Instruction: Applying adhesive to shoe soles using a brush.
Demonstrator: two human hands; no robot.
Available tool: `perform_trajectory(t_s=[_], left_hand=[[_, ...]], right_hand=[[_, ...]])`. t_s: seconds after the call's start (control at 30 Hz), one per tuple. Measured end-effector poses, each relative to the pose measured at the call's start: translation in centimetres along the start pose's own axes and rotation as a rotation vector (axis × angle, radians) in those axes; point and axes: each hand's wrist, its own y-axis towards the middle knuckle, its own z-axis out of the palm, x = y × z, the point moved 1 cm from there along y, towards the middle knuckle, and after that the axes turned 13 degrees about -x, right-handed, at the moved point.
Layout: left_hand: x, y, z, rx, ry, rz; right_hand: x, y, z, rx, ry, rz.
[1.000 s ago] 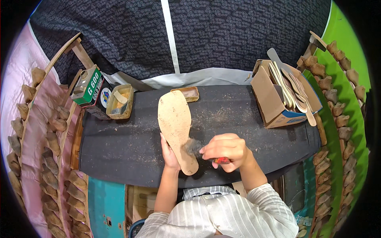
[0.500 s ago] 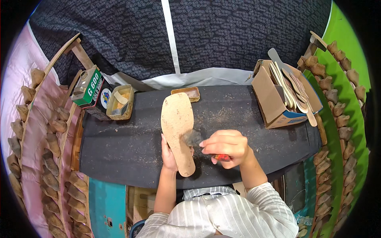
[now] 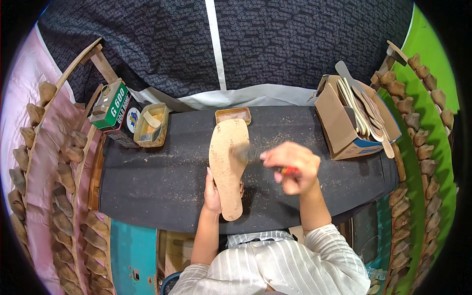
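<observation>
My left hand [image 3: 212, 197] holds a tan, sole-shaped shoe insole [image 3: 227, 174] near its narrower end, thumb along the left edge and the other fingers mostly hidden behind it. Small dark specks mark the insole's face. My right hand [image 3: 295, 166], smeared by motion, is closed round a brush; some red shows on its handle below the fingers. The brush's dark, blurred head [image 3: 248, 153] lies against the right side of the insole's wide upper part.
A black-covered table [image 3: 162, 182] is strewn with fine debris. A shallow tray [image 3: 241, 114] lies behind the insole; a tin can [image 3: 110, 110] and a small basket [image 3: 151, 130] stand left. At right, a cardboard box [image 3: 334, 130] holds sole-shaped pieces. Racks of shoe lasts [image 3: 66, 179] flank both sides.
The brush and my right hand have moved up and to the right, from the insole's middle to its wide part. The insole has shifted slightly right and stands straighter.
</observation>
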Motion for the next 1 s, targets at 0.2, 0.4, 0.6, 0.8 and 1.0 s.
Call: perform_trajectory(t_s=[0.2,0.4,0.6,0.8,1.0], left_hand=[[-0.1,0.5,0.1,0.048,-0.003,-0.006],[-0.8,0.2,2.2,-0.221,-0.022,0.061],[-0.6,0.5,0.3,-0.091,0.028,0.060],[-1.0,0.6,2.9,-0.260,-0.046,0.070],[-0.7,1.0,0.7,-0.146,-0.080,0.016]], right_hand=[[-0.8,0.4,0.7,-0.087,-0.252,-0.069],[0.1,-0.8,2.9,0.021,-0.121,-0.141],[-0.8,-0.3,2.3,-0.089,0.030,-0.107],[-1.1,-0.6,3.2,0.061,-0.079,-0.192],[-0.2,-0.9,2.4,0.151,0.173,-0.029]])
